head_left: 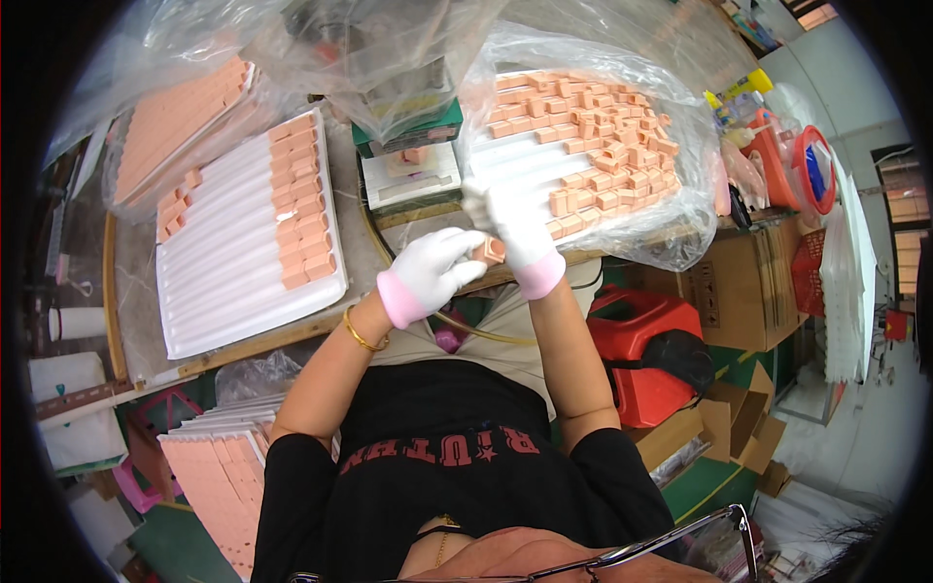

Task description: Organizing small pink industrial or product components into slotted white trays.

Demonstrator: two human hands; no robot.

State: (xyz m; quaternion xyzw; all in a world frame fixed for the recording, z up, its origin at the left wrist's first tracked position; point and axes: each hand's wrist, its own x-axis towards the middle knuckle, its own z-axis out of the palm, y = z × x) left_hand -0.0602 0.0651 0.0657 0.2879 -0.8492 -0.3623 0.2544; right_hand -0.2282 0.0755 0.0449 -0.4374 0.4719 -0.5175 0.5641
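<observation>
A small salmon-pink block (pixel 494 252) with a round recess in its face is pinched by my left hand (pixel 430 270), in a white glove with a pink cuff. Just right of the block is my right hand (pixel 519 231), gloved alike; its fingers point away from me and are blurred, so their grip is unclear. Beyond both hands stands a small green machine (pixel 408 136) with a pale top plate, where a pink piece (pixel 414 155) lies. On the right, a white ribbed tray (pixel 515 160) holds many loose pink blocks. The left ribbed tray (pixel 219 262) has blocks in rows along its right side.
Clear plastic sheeting (pixel 593 49) drapes over the far trays and the machine. Another full tray (pixel 180 131) sits at far left. A red plastic stool (pixel 641 350), cardboard boxes (pixel 743 291) and a red basket (pixel 809 272) are at right. Stacked filled trays (pixel 219 476) stand lower left.
</observation>
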